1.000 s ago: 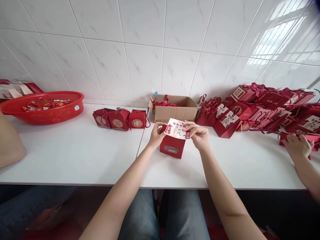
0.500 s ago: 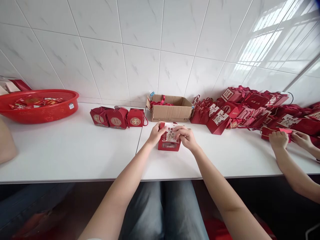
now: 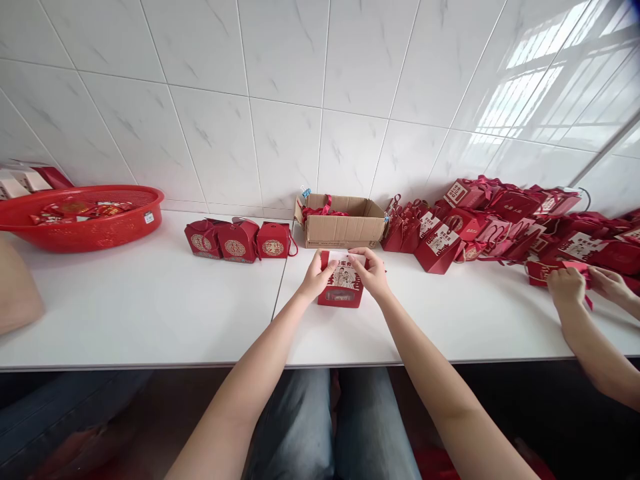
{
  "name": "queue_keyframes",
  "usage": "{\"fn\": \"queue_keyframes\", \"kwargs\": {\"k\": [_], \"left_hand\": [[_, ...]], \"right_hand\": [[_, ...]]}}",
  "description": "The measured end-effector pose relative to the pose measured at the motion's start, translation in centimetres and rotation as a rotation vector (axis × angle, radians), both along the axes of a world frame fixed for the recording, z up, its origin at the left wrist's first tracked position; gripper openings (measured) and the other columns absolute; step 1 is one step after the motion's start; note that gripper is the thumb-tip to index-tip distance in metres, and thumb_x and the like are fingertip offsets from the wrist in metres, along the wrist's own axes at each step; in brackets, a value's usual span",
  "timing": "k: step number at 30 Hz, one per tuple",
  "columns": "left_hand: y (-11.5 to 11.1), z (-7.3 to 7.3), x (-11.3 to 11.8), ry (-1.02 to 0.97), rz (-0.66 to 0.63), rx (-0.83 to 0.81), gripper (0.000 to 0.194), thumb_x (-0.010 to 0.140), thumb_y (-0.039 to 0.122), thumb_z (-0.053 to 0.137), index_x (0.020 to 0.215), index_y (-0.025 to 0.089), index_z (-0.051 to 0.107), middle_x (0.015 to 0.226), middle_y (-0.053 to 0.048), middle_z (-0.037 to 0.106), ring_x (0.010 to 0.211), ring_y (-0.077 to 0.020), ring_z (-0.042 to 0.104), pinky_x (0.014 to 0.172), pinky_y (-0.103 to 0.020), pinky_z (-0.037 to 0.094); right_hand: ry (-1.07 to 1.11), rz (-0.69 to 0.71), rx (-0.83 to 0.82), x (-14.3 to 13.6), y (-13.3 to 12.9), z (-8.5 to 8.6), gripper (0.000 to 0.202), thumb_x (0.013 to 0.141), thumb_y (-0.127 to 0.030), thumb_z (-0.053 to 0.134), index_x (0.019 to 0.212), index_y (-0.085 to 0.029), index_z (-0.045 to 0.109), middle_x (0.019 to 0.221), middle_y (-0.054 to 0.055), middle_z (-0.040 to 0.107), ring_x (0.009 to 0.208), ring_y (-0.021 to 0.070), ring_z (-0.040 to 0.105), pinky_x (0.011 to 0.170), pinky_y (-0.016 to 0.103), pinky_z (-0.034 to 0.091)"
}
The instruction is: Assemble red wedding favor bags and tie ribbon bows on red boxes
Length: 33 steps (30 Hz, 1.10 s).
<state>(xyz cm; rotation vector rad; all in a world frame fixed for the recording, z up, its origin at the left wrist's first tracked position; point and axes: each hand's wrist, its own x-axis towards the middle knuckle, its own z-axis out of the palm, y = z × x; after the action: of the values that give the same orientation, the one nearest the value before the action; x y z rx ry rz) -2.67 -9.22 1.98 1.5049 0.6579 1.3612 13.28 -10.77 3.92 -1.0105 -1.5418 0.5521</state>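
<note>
A small red gift box (image 3: 343, 288) with a white printed front panel stands upright on the white table (image 3: 150, 307), just in front of a cardboard box (image 3: 340, 227). My left hand (image 3: 316, 275) grips its left side and upper corner. My right hand (image 3: 373, 273) grips its right side, fingers over the top edge. Both hands press the box from opposite sides.
Three finished red boxes (image 3: 235, 240) stand in a row to the left. A red basket (image 3: 83, 217) with wrapped sweets sits at far left. A heap of red gift bags (image 3: 500, 223) fills the right. Another person's hands (image 3: 583, 283) handle a red piece there; someone's arm (image 3: 17, 293) shows at left.
The white printed panel that I held up above the box a second ago has come down flat onto the box front. My hands have moved from the panel to the box's sides.
</note>
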Motion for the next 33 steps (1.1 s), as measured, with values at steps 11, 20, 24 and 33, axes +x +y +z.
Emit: {"fn": "queue_keyframes", "kwargs": {"k": [11,20,24,33], "left_hand": [[0.3,-0.2,0.0,0.033,-0.006,-0.026,0.042,0.084,0.051,0.057,0.108,0.021,0.042,0.111,-0.008,0.060,0.101,-0.0213,0.061,0.088,-0.035,0.049],[1.1,-0.9,0.9,0.103,0.126,0.164,0.043,0.085,0.055,0.054,0.110,0.021,0.042,0.118,-0.010,0.057,0.113,-0.0232,0.056,0.095,-0.035,0.045],[2.2,-1.9,1.4,0.135,0.252,0.343,0.044,0.085,0.058,0.051,0.108,0.023,0.040,0.117,-0.011,0.056,0.112,-0.0234,0.056,0.096,-0.038,0.043],[2.4,-3.0,1.4,0.191,0.356,0.444,0.040,0.089,0.056,0.047,0.111,0.024,0.040,0.108,-0.009,0.060,0.102,-0.0225,0.061,0.088,-0.038,0.047]], "right_hand": [[0.132,0.022,-0.015,0.1,0.7,-1.3,0.033,0.077,-0.051,0.063,0.091,-0.022,0.055,0.096,0.006,0.066,0.087,0.0189,0.064,0.075,0.030,0.053],[0.184,-0.022,0.067,-0.2,0.7,-1.9,0.030,0.080,-0.049,0.060,0.087,-0.022,0.048,0.086,0.002,0.060,0.077,0.0155,0.059,0.073,0.029,0.050],[0.195,-0.010,0.136,-0.1,1.0,-2.1,0.030,0.082,-0.049,0.059,0.087,-0.023,0.046,0.085,0.000,0.059,0.076,0.0133,0.058,0.073,0.028,0.049],[0.197,-0.049,0.277,0.2,1.0,-2.6,0.028,0.083,-0.045,0.062,0.091,-0.023,0.049,0.090,0.001,0.057,0.085,0.0138,0.058,0.082,0.030,0.048]]}}
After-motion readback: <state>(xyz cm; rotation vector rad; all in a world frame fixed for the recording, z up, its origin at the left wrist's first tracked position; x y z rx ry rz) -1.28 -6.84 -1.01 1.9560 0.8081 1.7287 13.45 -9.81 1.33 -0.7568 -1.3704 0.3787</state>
